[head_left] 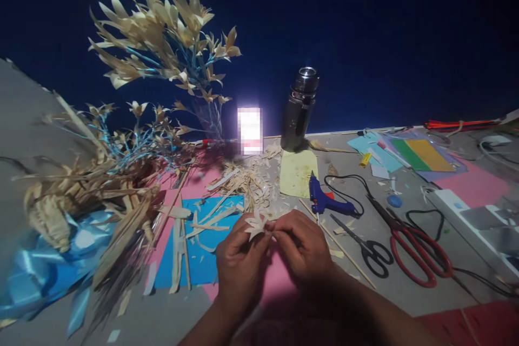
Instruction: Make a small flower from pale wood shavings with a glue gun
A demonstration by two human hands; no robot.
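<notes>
Near the middle of the table, my left hand [243,259] holds a small pale husk flower [257,224] with pointed petals, its fingers closed at the base. My right hand [302,246] touches the flower's base from the right, with thumb and index finger pinched together; what lies between these fingertips is too small to make out. Pale strips lie on a blue sheet [166,270] left of my hands. A blue glue gun [330,203] lies just beyond my right hand, beside black-handled scissors [365,246].
Dried husks [125,211] and blue ribbon [48,275] lie left, below tall husk flowers [162,32]. A dark flask [299,113] stands behind a yellow sheet [299,170], beside a glowing screen [250,130]. Red-handled shears [419,254] and cords lie right.
</notes>
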